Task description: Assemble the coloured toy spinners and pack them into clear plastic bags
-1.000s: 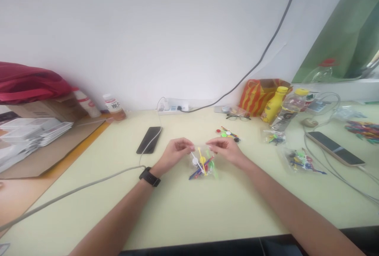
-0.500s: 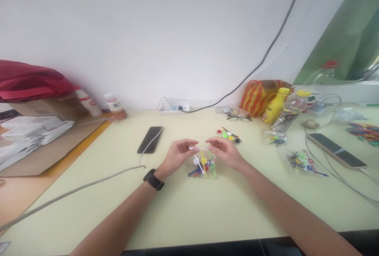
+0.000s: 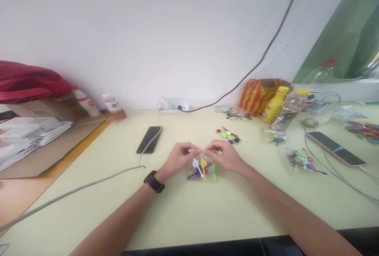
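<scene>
A clear plastic bag point(image 3: 209, 172) hangs between my hands, low over the table. White, yellow, green, blue and red plastic arrow-shaped pieces show through its film. My left hand point(image 3: 181, 158), with a black watch on the wrist, pinches the bag's top edge between thumb and fingers. From the other side my right hand point(image 3: 224, 154) pinches the same edge. Both thumbs nearly meet at the middle of the edge. Just beyond my right hand lie small coloured discs point(image 3: 224, 134) and some thin coloured sticks point(image 3: 231, 132).
Two more filled bags point(image 3: 302, 160) point(image 3: 275, 136) lie at right, near a phone point(image 3: 336, 148) and its cable. A black phone point(image 3: 149, 140) lies at left under a cable. Bottles point(image 3: 275, 105), a striped bag point(image 3: 255, 97), glasses point(image 3: 238, 117) and a power strip point(image 3: 173, 108) stand or lie along the wall.
My hands have drawn together along the bag's top edge, and their fingers have closed from a looser hold into a pinch. The bag remains between them.
</scene>
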Action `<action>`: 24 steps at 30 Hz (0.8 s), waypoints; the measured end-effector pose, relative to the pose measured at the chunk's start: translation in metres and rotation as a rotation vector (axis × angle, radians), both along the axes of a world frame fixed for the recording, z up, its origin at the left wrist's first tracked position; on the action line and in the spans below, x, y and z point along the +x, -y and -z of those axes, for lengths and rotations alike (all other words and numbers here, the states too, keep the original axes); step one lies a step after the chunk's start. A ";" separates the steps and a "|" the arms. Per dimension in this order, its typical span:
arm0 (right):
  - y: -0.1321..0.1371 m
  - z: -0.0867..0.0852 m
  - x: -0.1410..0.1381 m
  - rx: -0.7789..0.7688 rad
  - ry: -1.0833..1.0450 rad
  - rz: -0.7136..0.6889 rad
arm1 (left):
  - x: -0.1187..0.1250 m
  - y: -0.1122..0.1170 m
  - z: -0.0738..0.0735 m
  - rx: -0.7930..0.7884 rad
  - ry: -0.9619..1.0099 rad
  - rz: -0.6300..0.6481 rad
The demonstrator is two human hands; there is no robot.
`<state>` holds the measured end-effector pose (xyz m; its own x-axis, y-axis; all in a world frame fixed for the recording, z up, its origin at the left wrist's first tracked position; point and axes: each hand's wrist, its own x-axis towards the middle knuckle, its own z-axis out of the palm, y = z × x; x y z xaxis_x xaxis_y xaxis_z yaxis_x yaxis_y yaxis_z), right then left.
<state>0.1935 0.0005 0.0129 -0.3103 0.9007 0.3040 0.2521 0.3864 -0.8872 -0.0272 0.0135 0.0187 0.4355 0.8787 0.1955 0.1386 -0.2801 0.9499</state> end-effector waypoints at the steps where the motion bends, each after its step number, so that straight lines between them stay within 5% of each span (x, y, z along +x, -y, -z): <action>1: -0.001 0.000 0.001 -0.012 -0.003 0.001 | -0.001 -0.001 0.000 -0.014 0.010 -0.007; 10: -0.008 -0.004 0.017 -0.187 -0.030 -0.075 | -0.007 -0.006 -0.002 -0.068 0.014 -0.003; 17: -0.012 -0.003 0.024 -0.091 -0.001 0.015 | -0.010 -0.007 -0.001 -0.077 0.049 0.008; 24: -0.009 -0.005 0.016 -0.029 -0.022 -0.080 | -0.006 -0.004 0.003 -0.081 0.095 0.003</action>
